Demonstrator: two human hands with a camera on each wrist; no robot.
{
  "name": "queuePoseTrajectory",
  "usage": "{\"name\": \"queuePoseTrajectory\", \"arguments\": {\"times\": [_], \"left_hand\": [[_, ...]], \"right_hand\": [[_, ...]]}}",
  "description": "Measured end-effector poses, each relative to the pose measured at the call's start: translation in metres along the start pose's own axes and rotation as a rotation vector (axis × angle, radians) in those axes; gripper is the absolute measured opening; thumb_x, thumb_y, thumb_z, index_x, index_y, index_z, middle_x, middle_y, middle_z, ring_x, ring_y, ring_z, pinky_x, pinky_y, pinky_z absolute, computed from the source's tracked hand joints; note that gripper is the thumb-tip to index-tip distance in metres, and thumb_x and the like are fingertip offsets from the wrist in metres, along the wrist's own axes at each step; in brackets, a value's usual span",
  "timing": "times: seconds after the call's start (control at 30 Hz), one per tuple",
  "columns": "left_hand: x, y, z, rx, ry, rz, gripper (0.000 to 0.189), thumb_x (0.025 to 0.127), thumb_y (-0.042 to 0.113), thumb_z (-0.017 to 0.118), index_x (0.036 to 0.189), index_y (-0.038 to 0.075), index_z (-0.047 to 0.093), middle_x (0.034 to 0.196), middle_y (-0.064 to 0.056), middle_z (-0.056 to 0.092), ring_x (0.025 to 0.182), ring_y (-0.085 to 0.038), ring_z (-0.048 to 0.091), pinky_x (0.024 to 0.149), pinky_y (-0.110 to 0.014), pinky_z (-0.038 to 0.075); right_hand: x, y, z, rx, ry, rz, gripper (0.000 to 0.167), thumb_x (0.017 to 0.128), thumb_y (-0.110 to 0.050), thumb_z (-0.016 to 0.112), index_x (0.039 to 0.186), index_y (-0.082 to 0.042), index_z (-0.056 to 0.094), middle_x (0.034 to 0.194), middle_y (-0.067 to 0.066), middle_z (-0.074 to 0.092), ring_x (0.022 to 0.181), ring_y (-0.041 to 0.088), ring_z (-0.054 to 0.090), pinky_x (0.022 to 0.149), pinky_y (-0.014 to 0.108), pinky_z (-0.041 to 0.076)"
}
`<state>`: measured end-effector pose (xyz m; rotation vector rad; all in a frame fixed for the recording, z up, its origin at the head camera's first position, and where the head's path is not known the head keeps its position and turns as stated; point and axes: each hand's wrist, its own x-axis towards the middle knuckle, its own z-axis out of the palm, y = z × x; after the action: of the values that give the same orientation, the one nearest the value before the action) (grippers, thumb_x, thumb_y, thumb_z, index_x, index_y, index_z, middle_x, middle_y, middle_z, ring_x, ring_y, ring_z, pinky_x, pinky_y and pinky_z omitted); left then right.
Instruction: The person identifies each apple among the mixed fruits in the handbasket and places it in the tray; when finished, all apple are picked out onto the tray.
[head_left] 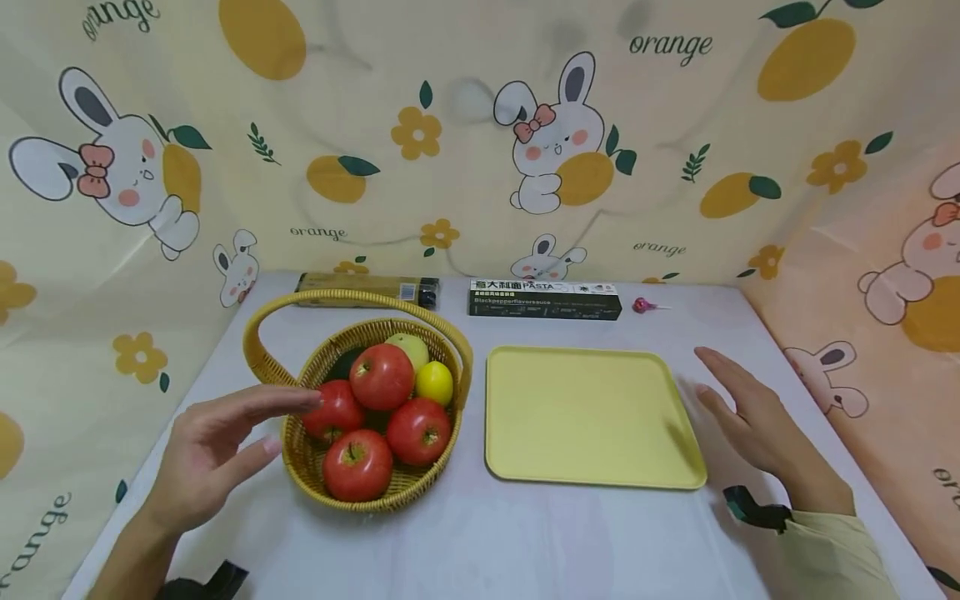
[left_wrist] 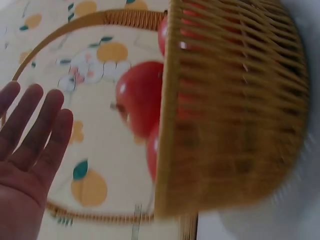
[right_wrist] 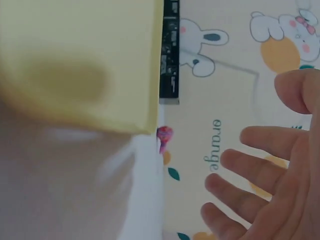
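A yellow wicker basket point(head_left: 408, 500) with a tall arched handle stands left of centre, holding several red apples point(head_left: 358, 465), a yellow lemon point(head_left: 434, 383), a pale green fruit point(head_left: 409, 350) and something dark green. My left hand point(head_left: 217, 450) hovers at the basket's left side, fingers extended above the rim; in the left wrist view it appears apart from the wicker. To the right lies a flat yellow tray point(head_left: 588, 417) with nothing on it. Beyond the tray's right edge my right hand point(head_left: 765, 425) is held in the air, fingers loosely extended, holding nothing.
At the back of the table lie a long yellowish package point(head_left: 360, 287) with a dark end, a black pasta box point(head_left: 543, 302) and a small wrapped lollipop point(head_left: 643, 306). A printed cloth point(head_left: 450, 183) with rabbits and oranges hangs behind and along both sides.
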<state>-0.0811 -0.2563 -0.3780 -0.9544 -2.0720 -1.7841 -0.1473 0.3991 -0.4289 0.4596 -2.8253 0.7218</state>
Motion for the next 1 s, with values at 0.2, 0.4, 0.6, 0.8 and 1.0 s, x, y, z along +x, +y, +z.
{"name": "queuePoseTrajectory", "arguments": {"times": [0.2, 0.4, 0.6, 0.8, 1.0], "left_hand": [[0.043, -0.013, 0.022, 0.209, -0.069, -0.067, 0.047, 0.091, -0.015, 0.068, 0.136, -0.001, 0.071, 0.137, -0.016, 0.074, 0.131, -0.017, 0.067, 0.113, -0.020, 0.052], [0.069, -0.032, 0.030, 0.437, -0.212, -0.289, 0.055, 0.102, 0.016, 0.076, 0.154, 0.018, 0.060, 0.153, -0.004, 0.063, 0.126, -0.027, 0.067, 0.108, -0.044, 0.060], [0.073, -0.048, 0.026, 0.443, -0.325, -0.404, 0.062, 0.103, 0.025, 0.077, 0.160, 0.022, 0.050, 0.158, -0.006, 0.055, 0.137, -0.033, 0.057, 0.108, -0.063, 0.055], [0.070, -0.052, 0.024, 0.419, -0.346, -0.479, 0.071, 0.105, 0.028, 0.075, 0.166, 0.017, 0.042, 0.158, -0.013, 0.055, 0.139, -0.036, 0.059, 0.113, -0.064, 0.053], [0.070, -0.046, 0.022, 0.451, -0.372, -0.478, 0.074, 0.106, 0.027, 0.074, 0.168, 0.010, 0.038, 0.157, -0.018, 0.058, 0.137, -0.037, 0.064, 0.112, -0.062, 0.056]], "right_hand": [[0.012, 0.009, 0.011, 0.090, -0.076, 0.110, 0.061, 0.117, -0.030, 0.052, 0.172, -0.012, 0.034, 0.172, 0.031, 0.037, 0.154, 0.063, 0.034, 0.120, 0.083, 0.027], [0.013, 0.019, 0.021, 0.118, -0.212, 0.273, 0.067, 0.117, -0.044, 0.047, 0.175, -0.014, 0.027, 0.173, 0.033, 0.034, 0.154, 0.064, 0.033, 0.114, 0.086, 0.033], [0.015, 0.025, 0.027, 0.143, -0.260, 0.294, 0.068, 0.117, -0.042, 0.048, 0.175, -0.013, 0.028, 0.175, 0.029, 0.032, 0.155, 0.062, 0.034, 0.118, 0.081, 0.035], [0.017, 0.031, 0.033, 0.149, -0.290, 0.308, 0.068, 0.115, -0.038, 0.054, 0.174, -0.013, 0.030, 0.177, 0.030, 0.026, 0.160, 0.062, 0.024, 0.118, 0.086, 0.029], [0.015, 0.028, 0.034, 0.142, -0.300, 0.308, 0.070, 0.113, -0.036, 0.060, 0.173, -0.012, 0.032, 0.176, 0.032, 0.024, 0.161, 0.061, 0.019, 0.117, 0.087, 0.027]]}}
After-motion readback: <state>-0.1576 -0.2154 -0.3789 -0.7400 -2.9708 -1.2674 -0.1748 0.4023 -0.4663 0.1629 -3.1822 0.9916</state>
